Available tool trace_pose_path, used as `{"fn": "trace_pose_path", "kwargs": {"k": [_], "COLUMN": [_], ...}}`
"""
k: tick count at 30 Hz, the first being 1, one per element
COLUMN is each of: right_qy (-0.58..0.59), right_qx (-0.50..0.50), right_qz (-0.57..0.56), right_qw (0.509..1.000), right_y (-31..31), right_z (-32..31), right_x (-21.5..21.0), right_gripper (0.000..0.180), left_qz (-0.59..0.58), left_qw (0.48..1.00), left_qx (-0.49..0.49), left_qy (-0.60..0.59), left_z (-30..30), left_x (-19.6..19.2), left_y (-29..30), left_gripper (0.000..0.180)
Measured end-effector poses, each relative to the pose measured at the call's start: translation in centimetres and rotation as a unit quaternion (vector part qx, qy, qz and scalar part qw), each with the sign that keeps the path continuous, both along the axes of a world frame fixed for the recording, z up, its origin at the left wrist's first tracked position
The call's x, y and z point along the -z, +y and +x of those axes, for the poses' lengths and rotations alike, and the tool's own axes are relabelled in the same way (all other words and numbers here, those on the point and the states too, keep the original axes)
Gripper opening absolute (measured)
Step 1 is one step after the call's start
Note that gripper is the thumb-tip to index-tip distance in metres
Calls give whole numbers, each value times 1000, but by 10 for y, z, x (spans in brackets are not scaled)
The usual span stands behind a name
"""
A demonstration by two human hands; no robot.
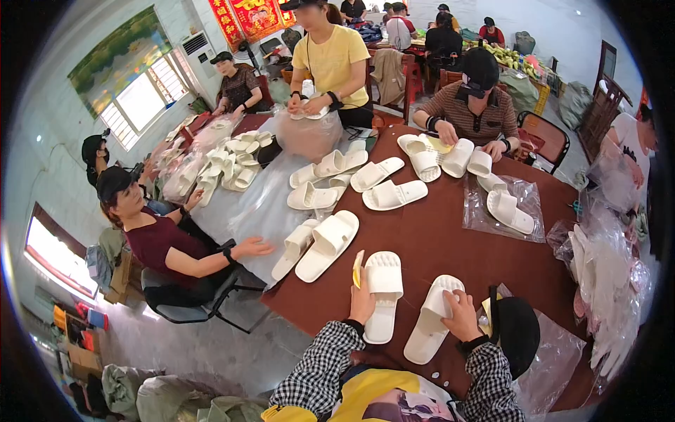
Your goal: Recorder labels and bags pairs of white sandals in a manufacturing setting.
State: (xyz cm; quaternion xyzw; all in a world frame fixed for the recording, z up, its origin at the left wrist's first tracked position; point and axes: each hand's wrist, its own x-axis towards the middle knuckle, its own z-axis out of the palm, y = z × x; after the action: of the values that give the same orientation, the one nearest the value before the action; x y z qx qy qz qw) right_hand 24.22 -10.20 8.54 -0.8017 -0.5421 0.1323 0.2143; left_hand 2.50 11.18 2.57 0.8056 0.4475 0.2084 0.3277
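Two white slippers lie on the brown tabletop in front of me, soles down and toes pointing away. Beside the left slipper (384, 299) is my left hand (361, 301), with a thin yellow slip (356, 269) held at its raised fingers. My right hand (460, 315) grips the right slipper (430, 327) at the side of its strap, fingers over the upper. Just past my right wrist sits a black cap (517, 336), with a bit of yellow paper (485, 316) next to it.
More white slippers (395, 195) lie across the brown table (422, 232). One pair rests on a clear plastic bag (474, 219) at far right. Plastic bags (605, 295) hang over the right edge. Co-workers sit or stand around; one's hand (252, 247) reaches in from the left.
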Motion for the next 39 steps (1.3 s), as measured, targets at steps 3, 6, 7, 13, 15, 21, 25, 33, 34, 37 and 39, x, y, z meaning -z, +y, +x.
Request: {"fn": "trace_pose_path", "kwargs": {"k": [3,6,7,13,15,21,25,33,34,37,39], "right_qy": [49,81,82,275,287,286,274,283,287,279,284], "right_qx": [37,49,47,175,181,178,170,153,149,140,137], "right_qz": [28,88,91,71,82,97,84,54,55,52,48], "right_qw": [998,992,991,943,937,936,943,945,945,949,948], "right_y": [0,-13,-17,-53,-57,-61,-58,-56,-58,-62,-62], "right_z": [-5,-5,-7,-12,-17,-25,-22,-18,-19,-19,-22], "right_x": [7,21,26,66,69,71,64,63,63,68,60], "right_gripper": [73,67,67,54,55,55,53,54,54,55,55], "left_qz": [76,141,136,69,81,130,128,181,181,168,178], "left_qw": [997,990,989,963,957,969,954,928,928,944,952], "left_qx": [-18,16,53,204,204,169,206,221,223,152,125], "left_qy": [1,10,23,161,191,126,176,239,239,241,218], "left_z": [1,9,7,27,35,32,33,27,26,14,-2], "left_x": [-5,-23,-27,-8,-3,25,8,13,14,14,16], "left_y": [-8,-44,-60,-136,-139,-143,-150,-159,-155,-139,-118], "left_gripper": [84,84,88,93,93,88,88,79,79,74,73]}}
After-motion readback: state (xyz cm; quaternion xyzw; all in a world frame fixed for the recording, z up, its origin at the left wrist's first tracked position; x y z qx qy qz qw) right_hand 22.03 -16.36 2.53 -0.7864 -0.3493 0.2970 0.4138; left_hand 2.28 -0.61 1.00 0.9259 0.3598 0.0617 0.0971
